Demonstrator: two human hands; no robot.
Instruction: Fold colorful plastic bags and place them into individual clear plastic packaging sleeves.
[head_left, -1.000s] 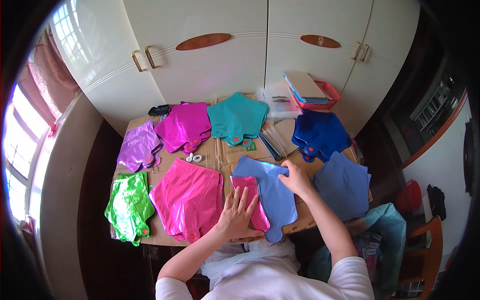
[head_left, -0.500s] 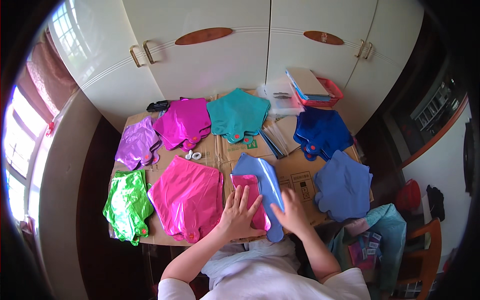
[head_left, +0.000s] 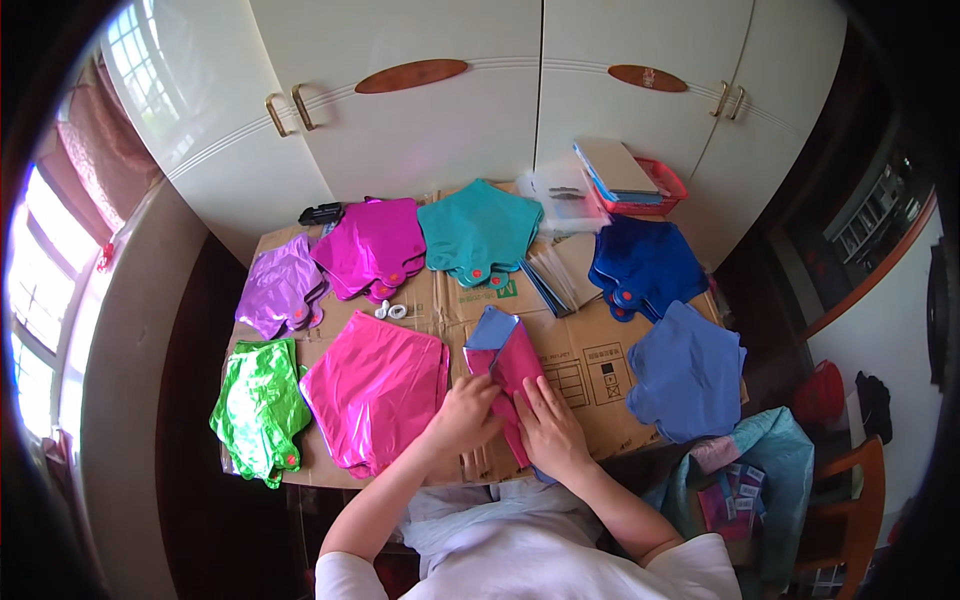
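Foil, left hand at edge, right hand atop

- Seven flat foil stacks
- One folded pink-and-blue foil bundle
- Two bare hands
- Four brass door handles
- Two brown oval plaques
- One red basket

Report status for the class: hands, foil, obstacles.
Left hand and right hand touching pink-and-blue foil. Foil folded, blue showing at far end. Large pink stack close left, not covering it.
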